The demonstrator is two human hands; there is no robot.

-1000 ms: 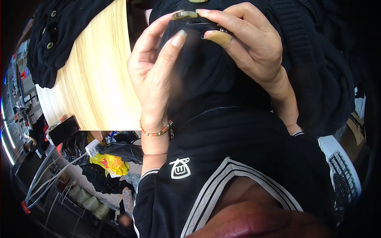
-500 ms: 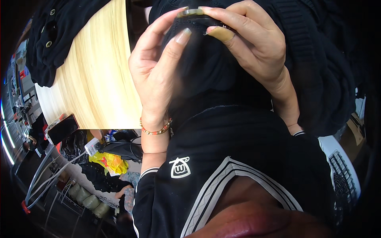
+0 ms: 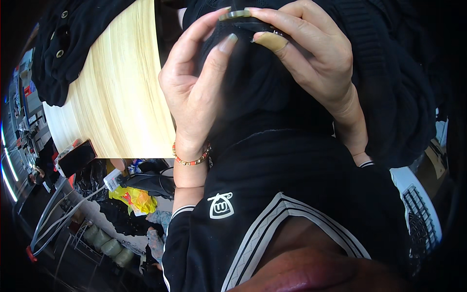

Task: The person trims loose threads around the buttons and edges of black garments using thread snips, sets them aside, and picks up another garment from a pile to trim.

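At the top of the view, a button (image 3: 235, 15), olive-gold and seen edge-on, sits between my two hands over black knit cloth (image 3: 253, 82). My left hand (image 3: 194, 80) has its index fingertip at the button's left end, its thumb raised below. From the right, the index finger of my right hand (image 3: 316, 53) meets the other end. Tan tape wraps my right thumb, which is bent in underneath; a dark thread-like bit shows at its tip. Whatever my remaining right fingers hold is hidden.
A pale wooden tabletop (image 3: 124, 87) lies left, with a black buttoned garment (image 3: 61, 58) across its far end. A phone (image 3: 78, 158) leans at its near edge. Below are a white plug block (image 3: 113, 180), cables and a yellow bag (image 3: 134, 199). More black knitwear (image 3: 389, 97) hangs right.
Both hands have shifted very slightly to the right, with the button still between them. At lower left, a person's patterned sleeve has moved a little.
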